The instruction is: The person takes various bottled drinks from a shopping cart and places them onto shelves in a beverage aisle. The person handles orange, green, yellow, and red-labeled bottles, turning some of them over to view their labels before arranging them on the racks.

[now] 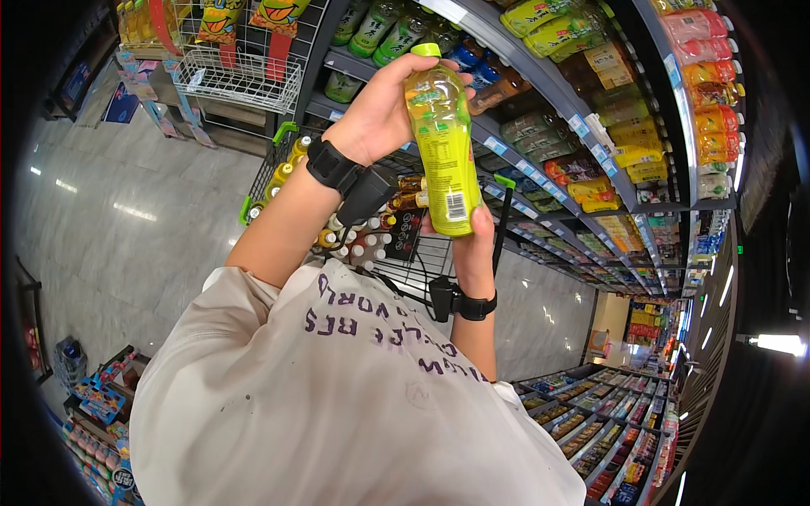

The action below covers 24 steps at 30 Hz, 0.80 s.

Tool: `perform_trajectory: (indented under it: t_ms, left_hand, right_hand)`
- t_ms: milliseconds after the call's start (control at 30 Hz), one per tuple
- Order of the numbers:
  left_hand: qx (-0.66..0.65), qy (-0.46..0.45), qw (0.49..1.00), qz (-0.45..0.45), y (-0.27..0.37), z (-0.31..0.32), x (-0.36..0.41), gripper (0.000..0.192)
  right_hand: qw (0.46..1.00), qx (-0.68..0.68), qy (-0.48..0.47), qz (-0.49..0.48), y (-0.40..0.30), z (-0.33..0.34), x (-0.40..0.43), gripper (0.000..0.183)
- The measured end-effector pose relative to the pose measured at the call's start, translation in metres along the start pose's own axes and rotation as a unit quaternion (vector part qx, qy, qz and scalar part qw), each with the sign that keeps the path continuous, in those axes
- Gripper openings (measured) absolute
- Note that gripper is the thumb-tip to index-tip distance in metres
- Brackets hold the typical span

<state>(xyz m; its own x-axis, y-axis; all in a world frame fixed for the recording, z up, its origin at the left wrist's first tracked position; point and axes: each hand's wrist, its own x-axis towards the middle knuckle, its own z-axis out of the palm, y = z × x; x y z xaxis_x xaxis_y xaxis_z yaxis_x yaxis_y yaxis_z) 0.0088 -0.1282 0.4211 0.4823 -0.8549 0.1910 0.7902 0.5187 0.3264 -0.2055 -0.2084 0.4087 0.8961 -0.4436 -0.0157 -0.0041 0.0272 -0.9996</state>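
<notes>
A plastic drink bottle (445, 155) with a yellow-green cap and label is held between both hands, above a shopping cart. Its printed side, with a barcode near the base, faces up towards me. My left hand (383, 107) wraps the bottle's neck and shoulder, fingertips showing past its far side. At the base, my right hand (471, 243) grips with the thumb on the near side; its other fingers are mostly hidden behind the bottle. Under my arms stands the wire shopping cart (408, 272) with green corner pieces, holding several capped bottles (364, 246). Black devices are strapped to both wrists.
Drink shelves (538, 171) curve along the front and right, lined with bottles and price tags. A white wire basket (237, 79) hangs on a rack at the upper left, under snack bags (218, 22). Grey tiled floor (126, 190) lies left. More shelving (601, 417) stands lower right.
</notes>
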Motion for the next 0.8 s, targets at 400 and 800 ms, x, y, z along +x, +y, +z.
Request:
perform_trajectory:
  t_ms: [400,800]
  left_hand:
    - [0.086,0.038,0.995,0.033,-0.009,-0.001,0.002,0.039]
    - [0.022,-0.005,0.999,0.036,-0.014,0.005,-0.003,0.041]
  right_hand:
    - [0.951,-0.291,0.059,-0.083,0.003,0.000,-0.003,0.052]
    - [0.992,0.101,-0.051,0.060,-0.002,0.003,-0.011,0.067]
